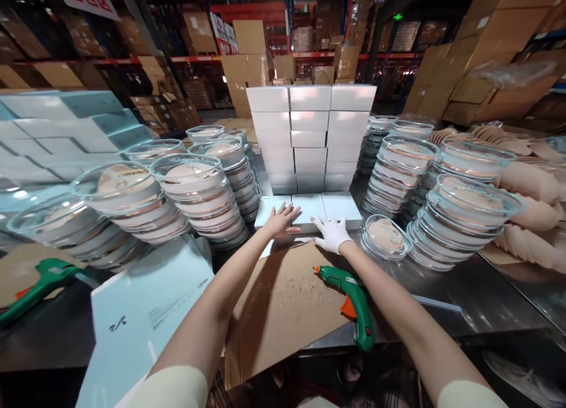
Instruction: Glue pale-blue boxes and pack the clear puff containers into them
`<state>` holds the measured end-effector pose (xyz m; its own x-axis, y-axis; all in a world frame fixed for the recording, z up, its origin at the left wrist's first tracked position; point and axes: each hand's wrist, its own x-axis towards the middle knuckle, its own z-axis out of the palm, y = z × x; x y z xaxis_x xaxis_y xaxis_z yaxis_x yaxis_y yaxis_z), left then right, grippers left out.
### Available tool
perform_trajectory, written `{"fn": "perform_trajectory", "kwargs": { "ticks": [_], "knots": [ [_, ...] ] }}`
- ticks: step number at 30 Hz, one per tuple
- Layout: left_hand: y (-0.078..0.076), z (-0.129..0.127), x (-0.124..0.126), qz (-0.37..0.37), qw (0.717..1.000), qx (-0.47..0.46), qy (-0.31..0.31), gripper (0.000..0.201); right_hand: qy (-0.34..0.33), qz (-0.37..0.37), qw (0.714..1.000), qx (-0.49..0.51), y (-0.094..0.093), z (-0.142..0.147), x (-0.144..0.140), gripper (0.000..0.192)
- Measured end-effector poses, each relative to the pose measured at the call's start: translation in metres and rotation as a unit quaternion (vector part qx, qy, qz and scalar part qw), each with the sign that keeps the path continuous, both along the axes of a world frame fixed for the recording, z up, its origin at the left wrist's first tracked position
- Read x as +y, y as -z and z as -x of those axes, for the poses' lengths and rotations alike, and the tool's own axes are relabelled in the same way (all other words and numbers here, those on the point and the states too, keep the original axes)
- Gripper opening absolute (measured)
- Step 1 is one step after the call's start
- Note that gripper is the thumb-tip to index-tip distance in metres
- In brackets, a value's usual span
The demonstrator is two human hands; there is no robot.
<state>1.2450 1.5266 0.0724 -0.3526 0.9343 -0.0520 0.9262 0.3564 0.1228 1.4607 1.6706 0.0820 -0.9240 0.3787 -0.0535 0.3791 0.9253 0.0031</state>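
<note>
Both my hands reach forward to a low row of pale blue boxes (308,207) in front of a tall stack of white boxes (309,134). My bare left hand (283,218) has its fingers spread over the front of the left and middle boxes. On my right hand (331,232) is a white glove; its fingers fan out at the middle and right boxes. Neither hand grips anything. Below my hands lies a brown cardboard sheet (283,302). A green glue gun (360,305) with an orange trigger rests at the sheet's right side, under my right forearm.
Stacks of round glass dishes (198,190) stand on the left, with more dish stacks (460,225) on the right. A single dish (385,236) sits near my right hand. Flat blue cartons (150,302) and another green glue gun (42,284) lie at left. Cardboard discs (530,190) are far right.
</note>
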Motion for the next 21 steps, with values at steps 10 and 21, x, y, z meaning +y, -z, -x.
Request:
{"fn": "perform_trajectory", "kwargs": {
  "ticks": [10,21],
  "knots": [
    [0.004,0.000,0.007,0.015,0.999,-0.013,0.034,0.076,0.117,-0.024,0.991,0.062,-0.006,-0.014,0.015,0.067],
    [0.016,0.011,0.008,-0.003,0.999,-0.003,0.042,0.074,0.146,-0.030,0.985,0.083,0.012,-0.019,0.032,0.053]
  ]
}}
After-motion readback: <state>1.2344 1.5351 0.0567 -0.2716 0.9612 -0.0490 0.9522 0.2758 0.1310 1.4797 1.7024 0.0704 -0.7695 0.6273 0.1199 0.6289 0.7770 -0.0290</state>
